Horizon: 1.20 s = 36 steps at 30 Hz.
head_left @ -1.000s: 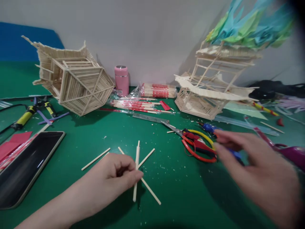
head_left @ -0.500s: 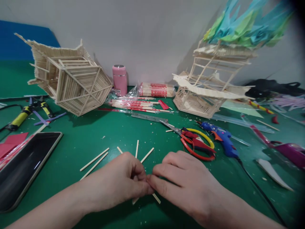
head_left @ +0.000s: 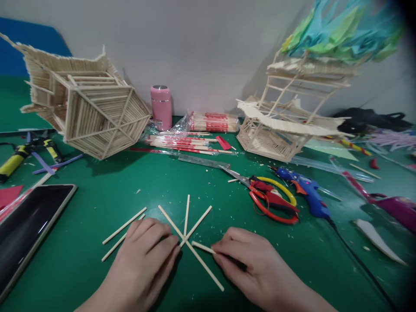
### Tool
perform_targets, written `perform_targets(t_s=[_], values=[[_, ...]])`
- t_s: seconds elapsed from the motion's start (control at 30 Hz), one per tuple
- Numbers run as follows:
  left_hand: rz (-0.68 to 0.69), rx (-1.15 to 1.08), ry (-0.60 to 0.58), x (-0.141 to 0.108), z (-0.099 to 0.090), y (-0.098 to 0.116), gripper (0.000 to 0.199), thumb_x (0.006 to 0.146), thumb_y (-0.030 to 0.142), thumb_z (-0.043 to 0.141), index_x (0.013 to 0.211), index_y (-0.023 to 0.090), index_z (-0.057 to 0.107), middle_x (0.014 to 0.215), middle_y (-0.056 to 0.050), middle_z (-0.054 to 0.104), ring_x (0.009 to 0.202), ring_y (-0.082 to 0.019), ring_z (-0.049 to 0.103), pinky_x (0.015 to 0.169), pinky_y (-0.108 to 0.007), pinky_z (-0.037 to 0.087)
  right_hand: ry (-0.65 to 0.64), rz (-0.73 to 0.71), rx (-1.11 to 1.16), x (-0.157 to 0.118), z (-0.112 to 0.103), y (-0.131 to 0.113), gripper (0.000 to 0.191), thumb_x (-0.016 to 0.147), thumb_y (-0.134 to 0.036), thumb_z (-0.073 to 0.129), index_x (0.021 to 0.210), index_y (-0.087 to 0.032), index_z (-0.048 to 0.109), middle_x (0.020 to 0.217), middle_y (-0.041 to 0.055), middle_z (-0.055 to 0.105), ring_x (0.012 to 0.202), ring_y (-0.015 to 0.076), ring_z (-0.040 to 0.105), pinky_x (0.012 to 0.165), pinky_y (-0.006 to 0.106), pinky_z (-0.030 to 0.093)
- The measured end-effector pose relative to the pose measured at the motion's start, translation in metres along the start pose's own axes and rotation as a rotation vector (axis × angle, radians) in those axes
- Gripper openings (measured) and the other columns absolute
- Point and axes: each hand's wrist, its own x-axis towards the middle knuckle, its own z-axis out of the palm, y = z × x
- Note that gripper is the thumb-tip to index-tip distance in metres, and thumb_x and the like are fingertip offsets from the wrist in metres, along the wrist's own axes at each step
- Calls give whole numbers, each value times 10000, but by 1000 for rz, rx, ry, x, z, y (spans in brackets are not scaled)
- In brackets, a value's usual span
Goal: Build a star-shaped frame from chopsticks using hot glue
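Several thin wooden sticks lie in a star shape on the green table. One long stick (head_left: 206,268) runs diagonally and a second stick (head_left: 199,220) crosses it; a shorter stick (head_left: 187,214) points up from the crossing. My left hand (head_left: 147,255) is closed, its fingertips pinching the lower left end of the crossing stick, which they partly hide. Between the thumb and fingers of my right hand (head_left: 247,260) is another short stick (head_left: 202,247), its free end near the crossing. Two loose sticks (head_left: 123,226) lie left, one partly behind my left hand.
Red-handled scissors (head_left: 273,197) and a blue glue gun (head_left: 307,193) lie right. Behind stand a stick model (head_left: 104,117), a pink bottle (head_left: 161,108), bundled sticks (head_left: 214,122) and a second model (head_left: 286,117) topped with coloured paper. A phone (head_left: 35,229) lies left.
My hands have moved apart, uncovering the crossing of the sticks. The right hand now holds a short stick right of it; the left has moved left and down. The view has shifted slightly.
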Motion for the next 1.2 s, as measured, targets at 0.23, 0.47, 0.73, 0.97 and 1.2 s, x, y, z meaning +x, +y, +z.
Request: perform_targets(t_s=[0.23,0.47,0.73,0.97,1.2], values=[[-10,34,-44,-3,8,3,164,771,156,499,856,187,636,733,-48,622,675,-179,494,638,-314,344,-9,42,-14,4,5,-1,269,845,-155,402,756,-176,655,643,23,527,595,122,486,519,232,372],[103,145,-89,1,8,0,136,757,151,516,803,163,644,681,-53,624,615,-178,510,582,-301,336,-36,48,-14,5,8,-1,267,843,-142,396,743,-176,641,649,20,521,598,120,476,525,235,350],[101,142,-4,1,13,0,172,803,145,460,775,173,627,653,-26,606,609,-163,500,575,-292,348,-20,28,-6,7,10,2,250,829,-127,408,723,-177,629,628,9,503,586,113,457,515,230,319],[118,119,51,-1,17,-1,211,823,133,427,766,162,628,628,-28,590,593,-165,478,545,-293,367,-30,24,-1,9,9,1,243,823,-121,414,707,-171,621,622,8,499,582,112,445,513,229,310],[123,121,64,1,18,-1,219,829,136,422,761,166,628,634,-25,593,596,-157,479,540,-283,383,-27,14,-26,9,10,3,249,842,-140,411,685,-178,599,635,6,505,591,110,450,519,233,307]])
